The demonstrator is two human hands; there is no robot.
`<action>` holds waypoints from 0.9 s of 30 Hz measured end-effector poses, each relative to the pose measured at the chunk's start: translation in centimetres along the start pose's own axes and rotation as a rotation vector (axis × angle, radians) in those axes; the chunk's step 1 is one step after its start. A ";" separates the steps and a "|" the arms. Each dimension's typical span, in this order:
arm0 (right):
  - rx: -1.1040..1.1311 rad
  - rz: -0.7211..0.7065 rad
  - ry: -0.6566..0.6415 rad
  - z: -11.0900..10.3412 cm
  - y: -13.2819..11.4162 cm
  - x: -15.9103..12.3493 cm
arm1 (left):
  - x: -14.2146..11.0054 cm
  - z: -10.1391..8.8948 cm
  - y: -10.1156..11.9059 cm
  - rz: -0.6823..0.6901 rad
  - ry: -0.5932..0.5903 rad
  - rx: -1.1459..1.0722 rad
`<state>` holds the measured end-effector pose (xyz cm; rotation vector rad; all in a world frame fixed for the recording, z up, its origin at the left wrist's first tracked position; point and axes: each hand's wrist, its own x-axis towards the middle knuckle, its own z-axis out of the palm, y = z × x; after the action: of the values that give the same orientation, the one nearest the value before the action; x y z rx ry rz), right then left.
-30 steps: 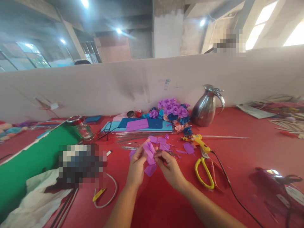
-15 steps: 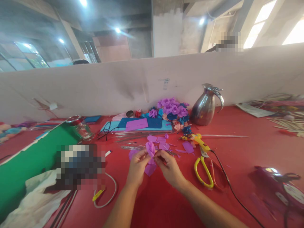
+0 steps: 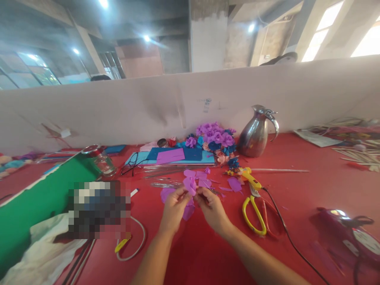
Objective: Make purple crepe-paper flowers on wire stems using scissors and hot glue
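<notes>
Piled flowers [image 3: 218, 137] lie behind the held flower [image 3: 190, 185].

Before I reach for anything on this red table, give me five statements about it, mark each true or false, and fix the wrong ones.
1. The left hand holds a purple paper flower, with the right hand close against it. True.
2. The metal jug stands left of the flower pile. False: it stands to the right.
3. The yellow glue gun lies beyond the yellow handle. True.
4. The purple sheet lies underneath the dark blue sheet. False: it lies on top.
5. A loose purple scrap lies on the red table. True.
</notes>
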<state>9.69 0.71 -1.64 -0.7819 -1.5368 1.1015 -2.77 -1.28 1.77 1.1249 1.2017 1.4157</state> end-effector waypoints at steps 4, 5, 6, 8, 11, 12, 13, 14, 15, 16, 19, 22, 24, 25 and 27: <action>0.008 0.022 0.004 0.2 0.1 0.0 | 0.0 0.2 -0.4 -0.010 0.030 -0.002; 0.010 0.027 0.001 0.2 0.0 0.0 | 0.0 0.2 -0.5 -0.008 0.034 0.004; 0.010 0.037 0.003 0.1 -0.2 0.0 | 0.1 0.2 -0.6 -0.001 0.034 0.014; 0.031 0.069 0.038 -0.3 -0.9 0.2 | 0.3 0.0 -0.8 0.026 0.026 0.044; 0.175 0.173 0.079 -1.6 -1.9 0.9 | 0.5 -0.4 -0.9 0.051 -0.053 0.113; 0.245 0.218 0.079 -2.0 -2.2 1.2 | 0.6 -0.5 -0.9 0.045 -0.100 0.138; 0.308 0.261 0.072 -2.4 -2.3 1.4 | 0.6 -0.5 -0.9 0.034 -0.151 0.161; 0.360 0.298 0.059 -2.8 -2.4 1.6 | 0.6 -0.6 -1.0 0.018 -0.197 0.180; 0.398 0.325 0.044 -3.1 -2.4 1.8 | 0.5 -0.5 -1.0 0.002 -0.235 0.192; 0.425 0.340 0.024 -3.3 -2.5 1.9 | 0.5 -0.5 -1.0 -0.018 -0.266 0.199; 0.469 0.336 -0.070 -3.5 -3.0 1.9 | 0.3 -0.2 -1.0 -0.081 -0.325 0.191; 0.497 0.300 -0.169 -3.5 -3.8 1.8 | 0.3 0.1 -0.8 -0.121 -0.369 0.161; 0.522 0.295 -0.202 -3.6 -4.1 1.8 | 0.3 0.3 -0.6 -0.137 -0.378 0.164; 0.536 0.300 -0.201 -3.7 -4.1 1.9 | 0.2 0.3 -0.5 -0.144 -0.374 0.174; 0.557 0.320 -0.164 -3.8 -3.9 1.9 | 0.2 0.3 -0.4 -0.153 -0.358 0.198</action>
<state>13.14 1.97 2.80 -0.5662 -1.1611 1.7693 -2.42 -0.96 1.38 1.3274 1.1563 0.9462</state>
